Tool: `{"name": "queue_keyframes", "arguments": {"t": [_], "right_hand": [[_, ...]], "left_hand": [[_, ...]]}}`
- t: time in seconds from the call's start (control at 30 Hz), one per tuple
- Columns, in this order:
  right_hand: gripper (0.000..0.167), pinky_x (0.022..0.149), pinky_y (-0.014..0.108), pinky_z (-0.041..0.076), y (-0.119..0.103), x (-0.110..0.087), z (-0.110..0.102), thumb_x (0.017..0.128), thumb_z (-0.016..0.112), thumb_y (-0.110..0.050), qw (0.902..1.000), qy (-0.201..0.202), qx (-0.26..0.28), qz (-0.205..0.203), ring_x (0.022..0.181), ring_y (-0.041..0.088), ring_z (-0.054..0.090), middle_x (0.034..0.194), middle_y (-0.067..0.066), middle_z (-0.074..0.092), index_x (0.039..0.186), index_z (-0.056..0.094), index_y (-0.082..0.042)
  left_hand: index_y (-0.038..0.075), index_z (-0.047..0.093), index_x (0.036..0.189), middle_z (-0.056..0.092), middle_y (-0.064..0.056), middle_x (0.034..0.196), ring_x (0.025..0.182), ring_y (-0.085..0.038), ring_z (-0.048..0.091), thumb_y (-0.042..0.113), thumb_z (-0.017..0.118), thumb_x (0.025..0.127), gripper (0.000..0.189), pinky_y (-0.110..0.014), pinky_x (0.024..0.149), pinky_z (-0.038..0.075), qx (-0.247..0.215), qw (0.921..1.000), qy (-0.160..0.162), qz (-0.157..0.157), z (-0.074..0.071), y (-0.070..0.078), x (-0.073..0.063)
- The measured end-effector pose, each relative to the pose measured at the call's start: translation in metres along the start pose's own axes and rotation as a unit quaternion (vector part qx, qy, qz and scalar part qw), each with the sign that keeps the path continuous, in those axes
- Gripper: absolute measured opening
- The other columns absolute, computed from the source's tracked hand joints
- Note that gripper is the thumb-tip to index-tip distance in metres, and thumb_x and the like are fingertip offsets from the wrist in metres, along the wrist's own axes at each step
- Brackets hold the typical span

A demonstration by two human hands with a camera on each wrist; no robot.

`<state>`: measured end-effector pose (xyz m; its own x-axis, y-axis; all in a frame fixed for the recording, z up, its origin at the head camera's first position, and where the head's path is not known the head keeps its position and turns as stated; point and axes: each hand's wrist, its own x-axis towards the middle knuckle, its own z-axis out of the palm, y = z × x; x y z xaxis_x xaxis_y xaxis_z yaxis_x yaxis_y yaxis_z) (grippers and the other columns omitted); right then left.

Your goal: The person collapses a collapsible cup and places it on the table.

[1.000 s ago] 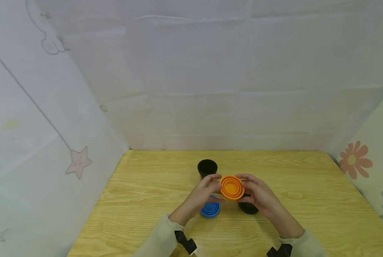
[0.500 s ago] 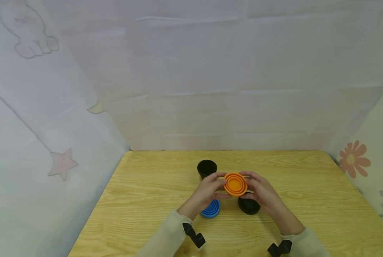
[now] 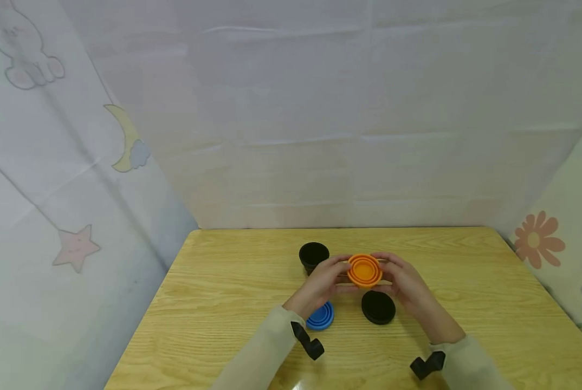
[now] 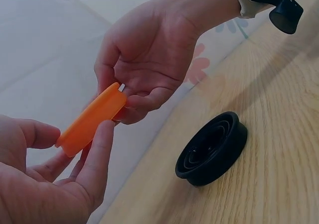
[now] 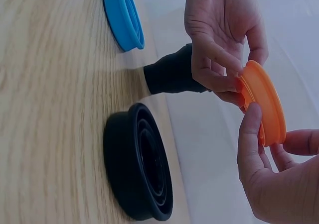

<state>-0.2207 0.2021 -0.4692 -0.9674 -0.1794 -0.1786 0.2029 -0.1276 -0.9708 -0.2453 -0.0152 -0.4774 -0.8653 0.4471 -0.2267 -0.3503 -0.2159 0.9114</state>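
Both hands hold an orange collapsible cup (image 3: 364, 271), folded flat into rings, up over the table. My left hand (image 3: 324, 279) pinches its left rim between thumb and fingers; my right hand (image 3: 404, 279) pinches the right rim. In the left wrist view the orange cup (image 4: 92, 120) is seen edge-on, with a small metallic tab at its upper end. Below the hands, a folded black collapsible cup (image 3: 378, 307) lies on the table, its rings showing in the right wrist view. A folded blue collapsible cup (image 3: 321, 316) lies left of it, partly hidden by my left wrist.
An extended black cup (image 3: 314, 255) stands upright behind my left hand, its lower part partly covered by that hand. The wooden table (image 3: 232, 292) ends at a pale sheet (image 3: 291, 162) hung behind and at both sides.
Both hands have carried the orange cup slightly right and away from the body, uncovering more of the folded black cup. The cups on the table stay in place.
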Motion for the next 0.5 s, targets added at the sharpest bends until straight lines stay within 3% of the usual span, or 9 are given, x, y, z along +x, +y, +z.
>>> {"name": "queue_keyframes", "arguments": {"t": [0.3,0.5], "right_hand": [[0.044,0.087,0.04,0.06,0.003,0.009,-0.016,0.108,0.047,-0.019,0.9999,-0.011,-0.001,0.011,0.101,0.019,0.066,0.121,0.0,0.06,0.148,0.041,-0.001],[0.042,0.091,0.045,0.059,0.007,0.018,-0.024,0.108,0.046,-0.018,0.9996,-0.013,0.005,0.023,0.101,0.021,0.066,0.124,0.002,0.058,0.148,0.043,-0.003]], "left_hand": [[0.008,0.056,0.142,0.066,-0.015,0.118,0.093,-0.023,0.069,0.017,0.059,0.101,0.042,-0.052,0.101,0.05,-0.002,0.9997,0.018,-0.017,0.007,-0.004,0.018],[0.005,0.057,0.14,0.066,-0.016,0.115,0.091,-0.024,0.069,0.014,0.058,0.101,0.04,-0.049,0.095,0.055,0.004,0.9992,0.037,-0.017,0.01,-0.008,0.028]]}}
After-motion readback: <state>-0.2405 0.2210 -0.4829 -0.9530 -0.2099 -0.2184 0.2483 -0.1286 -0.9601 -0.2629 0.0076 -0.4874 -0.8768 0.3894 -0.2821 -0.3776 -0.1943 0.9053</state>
